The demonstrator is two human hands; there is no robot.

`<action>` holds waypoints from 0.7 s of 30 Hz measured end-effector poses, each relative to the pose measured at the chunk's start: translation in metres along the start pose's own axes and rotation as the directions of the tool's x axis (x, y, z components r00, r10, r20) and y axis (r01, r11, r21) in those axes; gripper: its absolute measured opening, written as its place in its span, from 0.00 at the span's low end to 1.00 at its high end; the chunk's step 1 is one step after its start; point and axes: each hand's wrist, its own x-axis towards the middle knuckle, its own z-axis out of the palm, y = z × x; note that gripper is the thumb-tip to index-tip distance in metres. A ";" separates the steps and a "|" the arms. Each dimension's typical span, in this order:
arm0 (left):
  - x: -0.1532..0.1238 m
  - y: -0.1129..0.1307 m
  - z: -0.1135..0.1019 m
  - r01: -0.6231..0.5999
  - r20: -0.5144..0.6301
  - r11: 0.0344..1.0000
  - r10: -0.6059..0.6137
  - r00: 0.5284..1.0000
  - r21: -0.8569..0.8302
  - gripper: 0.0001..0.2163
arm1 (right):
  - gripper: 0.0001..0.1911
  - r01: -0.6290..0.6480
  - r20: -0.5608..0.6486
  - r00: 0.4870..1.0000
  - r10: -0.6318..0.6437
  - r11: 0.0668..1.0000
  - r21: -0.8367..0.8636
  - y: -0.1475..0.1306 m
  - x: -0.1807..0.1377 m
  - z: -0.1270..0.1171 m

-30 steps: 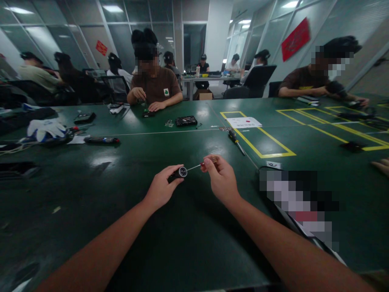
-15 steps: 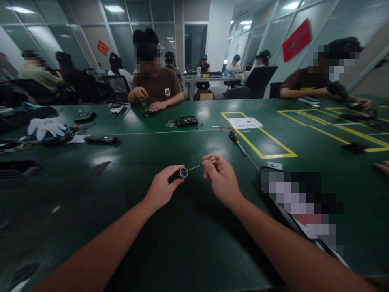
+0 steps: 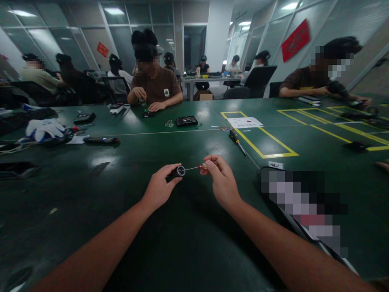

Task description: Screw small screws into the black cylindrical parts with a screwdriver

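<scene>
Between the fingers and thumb of my left hand [image 3: 159,185] is a short black cylinder [image 3: 174,173], its round open end with a pale rim turned to the right. My right hand [image 3: 223,178] pinches the red and clear handle of a small screwdriver [image 3: 201,166]. The thin shaft runs left, and its tip is at the cylinder's open end; how deep it reaches I cannot tell. Both hands are held over the green table [image 3: 182,251]. Beyond my right hand lies a larger black and yellow screwdriver [image 3: 237,142].
A black device [image 3: 186,121] lies farther back near small loose parts. White gloves [image 3: 45,129] and a dark pen-shaped tool [image 3: 101,140] are at left. Yellow tape [image 3: 278,155] and a paper sheet [image 3: 244,122] mark the right side. A co-worker [image 3: 156,83] sits opposite.
The cylinder has shifted slightly left and turned a little. The small screwdriver now lies flatter, its handle lower and slightly to the left. Both hands keep their holds.
</scene>
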 end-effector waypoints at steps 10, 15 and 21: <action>0.000 0.004 0.000 -0.068 0.027 0.997 0.068 0.997 0.028 0.18 | 0.13 -0.273 -0.066 0.953 0.295 0.934 0.230 0.022 0.014 -0.007; 0.000 0.007 0.001 -0.052 0.031 0.998 0.051 0.998 0.039 0.18 | 0.12 -0.392 0.028 0.911 0.411 0.845 0.363 0.023 0.019 -0.012; 0.000 0.008 0.000 -0.039 0.020 0.998 0.038 0.999 0.049 0.18 | 0.14 -0.122 -0.126 0.982 0.140 0.983 0.137 0.022 0.015 -0.007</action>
